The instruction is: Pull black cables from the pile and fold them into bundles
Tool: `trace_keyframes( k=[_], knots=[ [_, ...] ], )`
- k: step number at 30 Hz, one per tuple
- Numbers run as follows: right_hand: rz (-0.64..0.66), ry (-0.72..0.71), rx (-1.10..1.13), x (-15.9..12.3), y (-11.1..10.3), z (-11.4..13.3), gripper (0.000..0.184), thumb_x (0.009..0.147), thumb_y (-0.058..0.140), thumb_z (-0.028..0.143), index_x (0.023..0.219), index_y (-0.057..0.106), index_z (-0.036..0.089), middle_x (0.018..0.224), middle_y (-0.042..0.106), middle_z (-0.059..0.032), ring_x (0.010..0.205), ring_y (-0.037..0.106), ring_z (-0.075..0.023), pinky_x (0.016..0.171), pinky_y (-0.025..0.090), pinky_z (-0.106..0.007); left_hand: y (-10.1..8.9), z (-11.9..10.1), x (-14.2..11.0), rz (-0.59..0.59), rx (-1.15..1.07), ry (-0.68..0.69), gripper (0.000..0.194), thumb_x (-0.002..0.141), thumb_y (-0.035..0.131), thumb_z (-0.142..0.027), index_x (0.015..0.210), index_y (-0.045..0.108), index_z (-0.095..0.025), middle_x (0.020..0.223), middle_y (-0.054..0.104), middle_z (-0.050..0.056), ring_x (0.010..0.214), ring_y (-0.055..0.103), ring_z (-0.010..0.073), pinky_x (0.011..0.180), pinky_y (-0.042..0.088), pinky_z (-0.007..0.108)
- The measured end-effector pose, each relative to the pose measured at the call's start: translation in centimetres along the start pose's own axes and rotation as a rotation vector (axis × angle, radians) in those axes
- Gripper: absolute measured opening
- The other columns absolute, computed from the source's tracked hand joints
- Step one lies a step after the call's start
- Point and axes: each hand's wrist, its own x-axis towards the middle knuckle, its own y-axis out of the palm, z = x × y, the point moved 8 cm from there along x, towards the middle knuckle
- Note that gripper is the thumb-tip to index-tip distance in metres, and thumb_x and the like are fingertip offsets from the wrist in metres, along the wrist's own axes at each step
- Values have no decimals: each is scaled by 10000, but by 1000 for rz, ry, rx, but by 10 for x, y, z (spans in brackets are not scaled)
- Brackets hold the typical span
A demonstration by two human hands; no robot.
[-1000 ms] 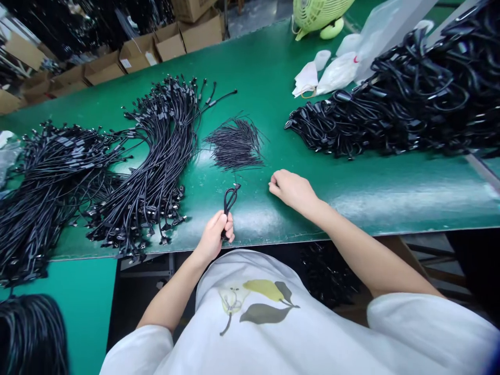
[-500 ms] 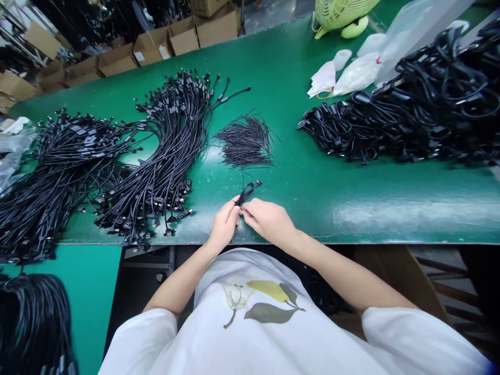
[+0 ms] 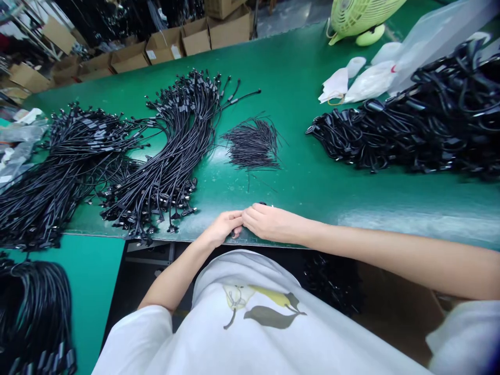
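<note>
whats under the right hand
A small black piece, likely cable, peeks past the far edge of the right hand, with green table around it. Whatever else lies under the palm and fingers is covered, so I can't tell.

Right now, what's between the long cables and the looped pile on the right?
Thin black strands, heaped on the green table, in the head view.

Left hand [image 3: 226, 227], right hand [image 3: 267, 223] touching, fingers curled; right forearm outstretched sideways.
</note>
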Motion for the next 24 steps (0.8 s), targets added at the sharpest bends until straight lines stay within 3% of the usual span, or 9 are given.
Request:
trace_keyframes(
  k=[3,7,9,12,16,18,20,22,24],
  knots=[
    [64,-55,-35,3,6,8,284,905,377,47,816,625,153,718,522,-65,663,435,-196,588,266,-339,4,7,-1,-4,-37,-41,402,655,751,-494,679,525,-162,487,395,-78,446,322,58,426,256,199],
    [176,14,-72,10,16,7,318,896,345,33,786,625,139,699,538,-76,612,440,-190,550,235,-336,5,3,-2,-158,-66,44,340,702,713,-449,663,545,-156,539,484,-47,514,410,72,509,337,209],
    [188,152,9,14,17,-5,295,882,362,26,777,620,125,686,549,-81,596,459,-187,535,228,-334,3,-3,-4,-237,-110,99,254,736,678,-396,752,614,-150,645,578,-15,632,506,104,611,399,228],
    [146,444,305,16,19,-31,225,873,414,75,797,620,123,716,593,-91,604,489,-176,533,240,-319,-2,-14,-5,-311,-200,187,226,782,611,-341,902,669,-157,857,667,36,852,579,171,769,441,282],
    [-162,908,951,1,34,-60,265,921,423,276,736,575,163,757,614,-48,682,530,-149,611,326,-270,-18,-40,-7,-352,-199,386,274,782,623,-299,1029,691,-202,1083,645,52,1058,555,202,957,406,326],
    [-291,1049,1343,-7,53,-57,299,904,441,375,701,539,178,655,541,3,612,482,-126,593,326,-253,-20,-56,-13,-321,-43,484,223,763,637,-245,967,724,-216,1135,605,56,1122,520,217,1006,380,338],
    [-315,1128,1626,-14,69,-48,308,867,478,438,691,516,188,564,426,45,514,373,-104,530,278,-244,-15,-69,-24,-279,251,557,174,786,595,-207,853,755,-227,1119,579,64,1134,488,231,1030,359,361],
    [-337,1173,1666,-22,71,-48,303,850,502,443,684,518,191,546,389,54,495,331,-101,514,259,-245,-4,-71,-33,-240,576,590,255,825,527,-182,799,772,-251,1064,574,71,1119,462,241,1052,330,391],
    [-431,1195,1456,-33,55,-58,276,862,504,393,682,540,187,600,472,26,566,420,-120,570,320,-257,2,-65,-35,-214,771,572,304,840,492,-173,837,781,-268,997,571,72,1059,469,237,1039,333,400]
  ],
)
